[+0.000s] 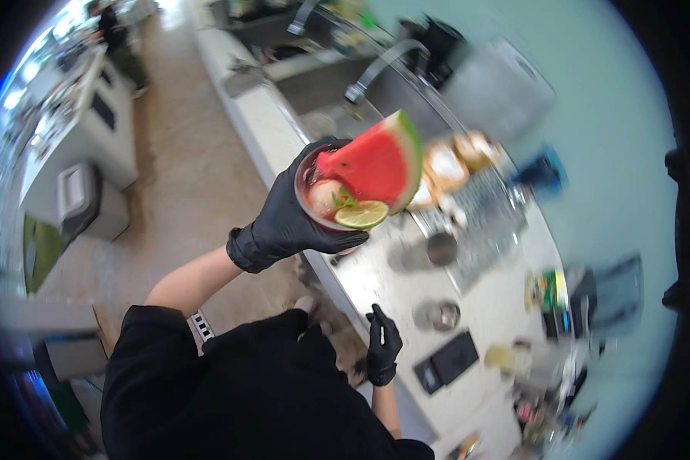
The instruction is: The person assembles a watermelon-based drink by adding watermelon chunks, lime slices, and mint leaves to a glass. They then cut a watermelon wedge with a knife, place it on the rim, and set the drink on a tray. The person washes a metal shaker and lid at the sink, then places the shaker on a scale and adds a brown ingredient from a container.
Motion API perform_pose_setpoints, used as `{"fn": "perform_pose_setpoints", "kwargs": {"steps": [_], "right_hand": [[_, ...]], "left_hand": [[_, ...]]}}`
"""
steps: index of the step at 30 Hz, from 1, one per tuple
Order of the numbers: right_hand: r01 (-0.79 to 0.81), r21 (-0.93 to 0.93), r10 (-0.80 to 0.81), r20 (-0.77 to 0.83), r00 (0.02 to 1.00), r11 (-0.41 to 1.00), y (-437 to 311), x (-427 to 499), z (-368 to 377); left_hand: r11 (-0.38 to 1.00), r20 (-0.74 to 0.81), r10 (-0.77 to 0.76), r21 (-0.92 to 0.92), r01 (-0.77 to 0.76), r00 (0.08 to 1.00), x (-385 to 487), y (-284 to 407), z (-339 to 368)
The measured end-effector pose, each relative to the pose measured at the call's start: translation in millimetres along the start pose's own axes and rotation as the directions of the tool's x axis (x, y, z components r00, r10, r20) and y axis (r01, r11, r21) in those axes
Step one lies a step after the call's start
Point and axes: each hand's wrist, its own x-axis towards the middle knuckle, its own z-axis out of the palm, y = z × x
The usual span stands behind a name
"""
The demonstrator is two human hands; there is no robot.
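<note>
My left hand (290, 213), in a black glove, holds up a glass of reddish drink (301, 192) with its fingers around the side. A large watermelon wedge (379, 164) stands at the rim, leaning out over the far side. A lime slice (361, 214), a small green sprig (344, 199) and a pale round piece (324, 196) lie at the top of the drink. My right hand (383, 345), also gloved in black, is empty at the counter's near edge, its fingers loosely bent with a gap between them. A black scale-like device (447, 362) lies to its right.
The white counter (388, 276) holds a metal cup (441, 249), a small glass (446, 315) and a drain tray (489, 230). Coconuts (445, 167) sit beside the sink (374, 86) and its faucet (379, 66). Across the floor are a bin (86, 201) and, farther off, a person (118, 46).
</note>
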Motion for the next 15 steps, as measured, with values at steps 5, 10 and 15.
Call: {"fn": "perform_pose_setpoints", "kwargs": {"steps": [5,10,15], "right_hand": [[0.266,0.218,-0.301,0.145,0.943,0.939,-41.0,82.6,76.7],[0.206,0.513,-0.394,0.290,0.872,0.833,-105.9,152.9,199.7],[0.263,0.597,-0.550,0.369,0.749,0.758,-151.7,216.8,333.7]], "left_hand": [[0.985,-0.197,0.005,0.172,0.030,0.980,37.3,67.5,-79.1],[0.967,-0.370,0.039,0.247,0.057,0.928,59.6,102.0,-185.2],[0.937,-0.489,0.066,0.331,0.115,0.870,67.9,113.1,-301.9]]}}
